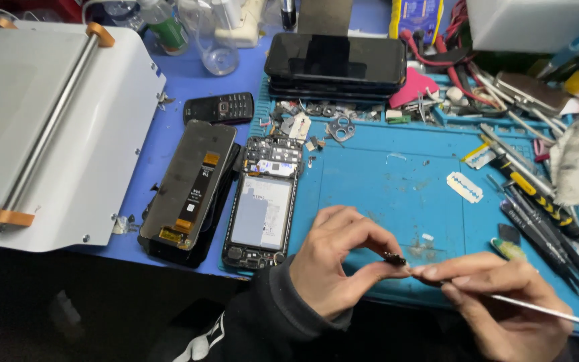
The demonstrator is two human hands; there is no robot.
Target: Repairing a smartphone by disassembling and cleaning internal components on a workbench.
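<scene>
While the left hand (333, 258) pinches a tiny dark part (394, 258) tight in its grip, thumb and forefinger closed on it, the right hand (497, 295) holds thin metal tweezers (544, 310) in a narrow pen-style grip, tips right at that part. All of this hangs over the near edge of the blue mat (397, 181). Just left sits the opened phone (263, 201), with a detached screen (189, 184) further left on the surface.

Two bare hands meet low in view, the left hand (333, 258) pinching with fingertips, the right hand (497, 295) curled in a pen-like grip.
</scene>
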